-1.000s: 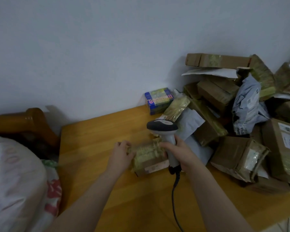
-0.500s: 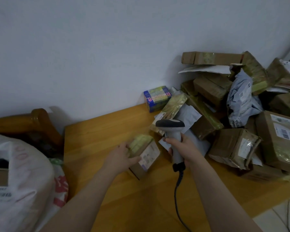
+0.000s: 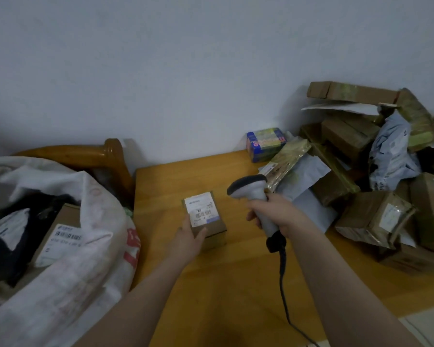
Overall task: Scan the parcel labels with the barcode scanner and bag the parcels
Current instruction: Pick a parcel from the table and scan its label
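Note:
My left hand point(image 3: 189, 238) grips a small brown cardboard parcel point(image 3: 206, 219) on the wooden table point(image 3: 236, 291), its white barcode label facing up. My right hand point(image 3: 273, 214) holds a grey barcode scanner point(image 3: 251, 194) by its handle, just right of the parcel, with the dark head tilted toward the label. The scanner's black cable trails down toward the frame's bottom edge. At the left stands a big white woven bag point(image 3: 85, 259), its mouth open, with a labelled cardboard box point(image 3: 60, 236) and a dark parcel inside.
A heap of brown boxes and grey mailers point(image 3: 376, 186) fills the table's right side against the white wall. A blue and yellow packet point(image 3: 264, 144) sits at the back by the wall. A wooden chair back point(image 3: 98, 156) rises behind the bag.
My left hand has turned the parcel label-up and drawn it left. The scanner's head has swung toward the label. The view has shifted left, showing more of the bag.

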